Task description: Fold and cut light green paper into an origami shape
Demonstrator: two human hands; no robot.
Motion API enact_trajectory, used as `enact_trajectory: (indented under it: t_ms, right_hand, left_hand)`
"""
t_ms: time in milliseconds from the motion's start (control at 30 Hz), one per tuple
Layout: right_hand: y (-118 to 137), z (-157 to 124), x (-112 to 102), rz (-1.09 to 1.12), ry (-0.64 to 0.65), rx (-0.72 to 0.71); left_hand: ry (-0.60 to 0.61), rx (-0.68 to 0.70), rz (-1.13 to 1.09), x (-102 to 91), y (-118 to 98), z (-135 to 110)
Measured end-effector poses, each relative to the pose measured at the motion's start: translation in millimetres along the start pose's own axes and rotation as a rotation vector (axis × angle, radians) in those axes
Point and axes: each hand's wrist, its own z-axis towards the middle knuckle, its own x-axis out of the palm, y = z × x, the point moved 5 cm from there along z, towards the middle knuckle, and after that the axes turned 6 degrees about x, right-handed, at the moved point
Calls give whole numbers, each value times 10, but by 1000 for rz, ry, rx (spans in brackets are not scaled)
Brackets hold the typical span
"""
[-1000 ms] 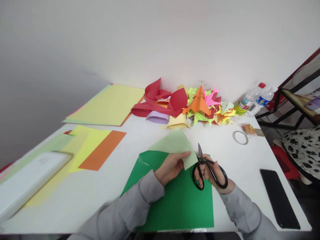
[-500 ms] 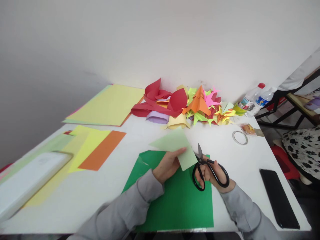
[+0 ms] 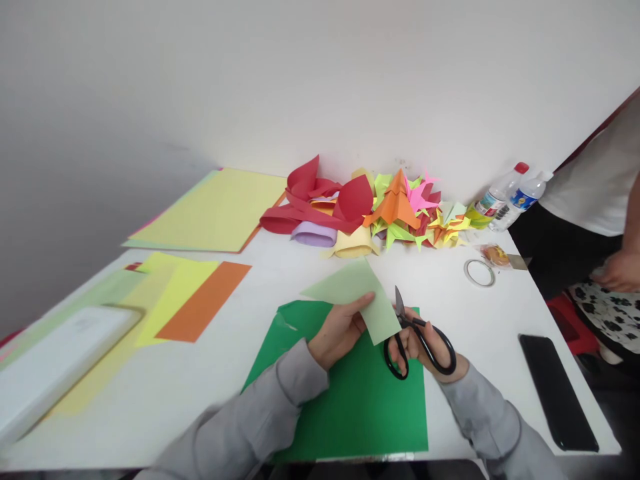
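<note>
My left hand [image 3: 340, 330] pinches a pale green paper piece [image 3: 355, 293] and holds it up over a dark green sheet [image 3: 350, 407] that lies flat on the white table [image 3: 280, 267]. Just right of it, my right hand [image 3: 425, 347] has its fingers through the loops of black scissors [image 3: 413, 337]. The blades point up and meet the paper's right edge. Both arms wear grey sleeves.
A heap of folded coloured paper shapes [image 3: 370, 210] lies by the wall. Yellow sheets [image 3: 215, 210] and an orange sheet [image 3: 205, 300] lie at left. A tape ring [image 3: 479, 272], two bottles [image 3: 507, 195] and a black phone [image 3: 557, 390] sit at right. Another person [image 3: 600, 200] stands at the right edge.
A person in a white top has come into view at the right edge. My left hand has shifted the pale green paper slightly against the scissors; the scissors have barely moved.
</note>
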Motion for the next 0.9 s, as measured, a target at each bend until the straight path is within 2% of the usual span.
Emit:
enact_trajectory:
  t_ms: [267, 467, 900]
  right_hand:
    - [6, 21, -4, 62, 10, -89]
    - [77, 4, 46, 20, -40, -23]
    - [140, -8, 89, 29, -34, -60]
  left_hand:
    - [-42, 79, 6, -7, -28, 19]
    - [-16, 93, -6, -16, -43, 45]
    - [-43, 120, -24, -21, -121, 47]
